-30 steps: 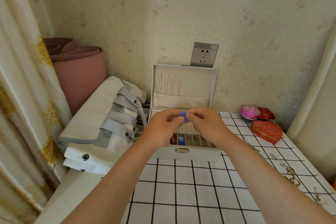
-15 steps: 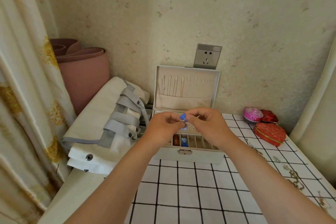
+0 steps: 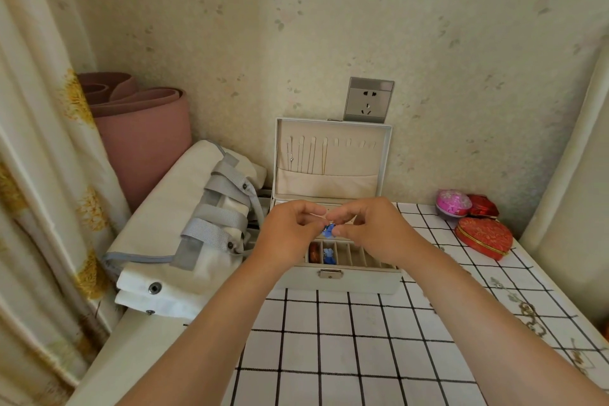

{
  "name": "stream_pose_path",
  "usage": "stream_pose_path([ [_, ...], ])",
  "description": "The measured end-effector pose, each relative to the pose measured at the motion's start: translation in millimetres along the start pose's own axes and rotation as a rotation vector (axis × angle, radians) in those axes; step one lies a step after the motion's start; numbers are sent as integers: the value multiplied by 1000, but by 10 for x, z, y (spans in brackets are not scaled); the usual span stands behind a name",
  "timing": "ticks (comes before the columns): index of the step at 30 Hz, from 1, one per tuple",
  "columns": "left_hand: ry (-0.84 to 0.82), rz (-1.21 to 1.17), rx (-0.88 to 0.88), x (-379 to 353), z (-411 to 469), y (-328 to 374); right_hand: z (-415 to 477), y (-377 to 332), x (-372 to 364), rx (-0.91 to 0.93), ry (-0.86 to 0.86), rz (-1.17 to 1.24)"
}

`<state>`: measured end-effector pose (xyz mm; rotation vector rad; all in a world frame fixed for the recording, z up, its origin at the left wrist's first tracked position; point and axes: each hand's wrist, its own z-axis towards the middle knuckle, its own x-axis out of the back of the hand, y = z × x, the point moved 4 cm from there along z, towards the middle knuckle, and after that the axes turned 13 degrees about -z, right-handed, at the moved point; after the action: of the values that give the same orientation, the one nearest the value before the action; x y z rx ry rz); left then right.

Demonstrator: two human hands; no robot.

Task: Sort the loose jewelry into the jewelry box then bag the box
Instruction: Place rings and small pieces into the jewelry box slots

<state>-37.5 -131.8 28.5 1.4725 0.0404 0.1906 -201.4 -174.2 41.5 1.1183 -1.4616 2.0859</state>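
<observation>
L hand [image 3: 290,234] and R hand [image 3: 372,231] are meeting at frame centre, just above the open jewelry box [image 3: 333,280]. Both are pinching one small blue jewelry piece [image 3: 328,230] btwn curled fingertips; its exact type is too small to tell. The box is sitting mid-frame on the grid tablecloth [image 3: 329,339], w/ its lid [image 3: 329,181] standing upright against the wall and thin chains hanging inside it. In the front slots, a reddish item [image 3: 313,252] is lying far left, w/ another blue piece [image 3: 329,255] in the next slot to the right. A white canvas bag [image 3: 171,208] w/ grey straps is lying just left of the box. A red heart box [image 3: 483,237] and pink round box [image 3: 453,203] are sitting at frame right, well apart from the jewelry box. A pink rolled mat [image 3: 141,138] is standing upper left.
</observation>
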Motion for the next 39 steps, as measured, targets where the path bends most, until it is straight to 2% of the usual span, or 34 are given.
stream_pose_path([
  [3,2,92,2,-25,12,-49,-2,33,-16,14,-26,-126],
  [7,-112,560,-69,-84,-39,-107,-1,67,-49,56,-25,-343],
  [11,-179,747,-171,-120,-73,-110,13,65,-79,136,-2,-416],
  [17,-290,652,-120,-58,-55,-143,-9,-3,-209,263,-65,-555],
  [21,-337,638,-113,-36,-65,-143,8,-2,-249,285,-124,-604],
  [24,-296,653,-95,-5,-63,-136,-3,-10,-253,255,-134,-624],
  [29,-195,719,-138,7,-70,-140,-28,7,-215,195,-30,-631],
  [36,-243,724,-206,-62,-102,-171,-37,87,-229,148,-125,-569],
  [39,-197,746,-242,-107,-120,-168,-27,82,-238,143,-145,-551],
])
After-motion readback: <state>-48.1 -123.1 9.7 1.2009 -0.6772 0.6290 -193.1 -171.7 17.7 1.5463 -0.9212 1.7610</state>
